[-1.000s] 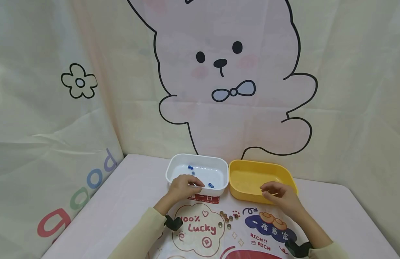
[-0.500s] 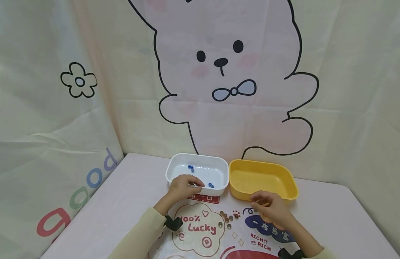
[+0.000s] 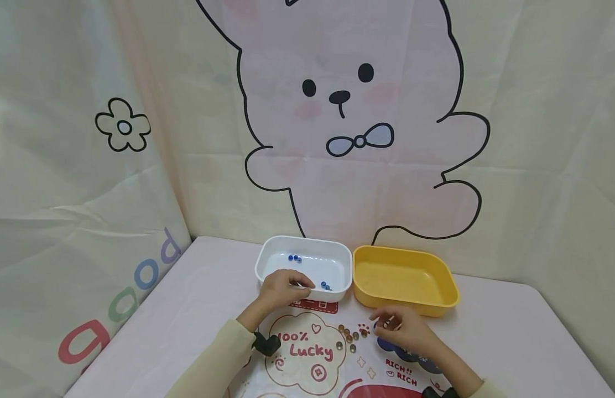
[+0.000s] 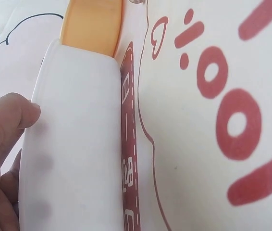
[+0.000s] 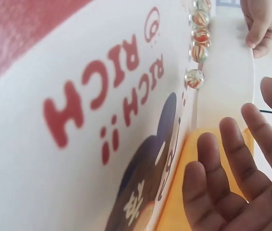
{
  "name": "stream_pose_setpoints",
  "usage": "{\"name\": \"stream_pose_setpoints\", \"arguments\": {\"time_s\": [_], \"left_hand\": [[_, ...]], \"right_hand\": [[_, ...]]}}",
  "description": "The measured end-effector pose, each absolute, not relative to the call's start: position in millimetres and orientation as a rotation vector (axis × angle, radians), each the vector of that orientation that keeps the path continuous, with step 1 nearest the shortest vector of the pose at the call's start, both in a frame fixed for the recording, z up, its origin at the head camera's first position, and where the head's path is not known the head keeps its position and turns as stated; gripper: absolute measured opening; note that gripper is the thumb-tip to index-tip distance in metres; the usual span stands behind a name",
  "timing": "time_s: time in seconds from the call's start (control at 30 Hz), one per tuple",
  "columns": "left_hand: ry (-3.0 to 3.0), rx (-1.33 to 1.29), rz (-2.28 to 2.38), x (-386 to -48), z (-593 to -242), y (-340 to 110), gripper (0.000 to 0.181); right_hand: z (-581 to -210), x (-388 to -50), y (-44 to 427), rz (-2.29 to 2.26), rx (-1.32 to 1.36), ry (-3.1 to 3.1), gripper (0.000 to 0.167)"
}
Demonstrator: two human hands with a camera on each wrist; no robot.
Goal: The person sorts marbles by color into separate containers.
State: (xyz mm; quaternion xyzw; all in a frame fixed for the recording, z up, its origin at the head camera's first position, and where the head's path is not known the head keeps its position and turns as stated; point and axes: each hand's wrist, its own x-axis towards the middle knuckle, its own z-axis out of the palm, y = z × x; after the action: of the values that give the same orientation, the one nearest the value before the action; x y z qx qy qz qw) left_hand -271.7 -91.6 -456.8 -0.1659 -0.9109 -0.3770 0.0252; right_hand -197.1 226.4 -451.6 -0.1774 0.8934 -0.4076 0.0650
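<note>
Fingers (image 5: 239, 154) of the right hand (image 3: 406, 330) were loosely parted, holding nothing, just right of the orange-swirled glass marbles (image 3: 349, 339); the left hand (image 3: 280, 287) gripped the near side of the white tray (image 3: 332, 297), seemingly to steady it beside the yellow tray (image 3: 387, 301).

One white tray (image 3: 318, 269), one yellow tray (image 3: 404, 279), at least five blue marbles (image 3: 295, 258) and at least seven brownish marbles (image 3: 349, 338) are seen

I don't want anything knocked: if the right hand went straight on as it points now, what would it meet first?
Probably the nearest marble; depth is unclear, though, so the right hand might pass above it.
</note>
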Motion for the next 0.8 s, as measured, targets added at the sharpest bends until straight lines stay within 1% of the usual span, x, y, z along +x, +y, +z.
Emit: {"name": "stream_pose_setpoints", "arguments": {"time_s": [0.47,0.8], "left_hand": [[-2.820,-0.519,-1.138,-273,-456,-91,0.006],[-2.815,-0.537,-1.138,-274,-455,-92,0.007]], "right_hand": [[-459,-200,215,-1.151,-0.579,2.678,0.017],[-462,-203,207,-1.123,-0.509,2.651,0.018]]}}
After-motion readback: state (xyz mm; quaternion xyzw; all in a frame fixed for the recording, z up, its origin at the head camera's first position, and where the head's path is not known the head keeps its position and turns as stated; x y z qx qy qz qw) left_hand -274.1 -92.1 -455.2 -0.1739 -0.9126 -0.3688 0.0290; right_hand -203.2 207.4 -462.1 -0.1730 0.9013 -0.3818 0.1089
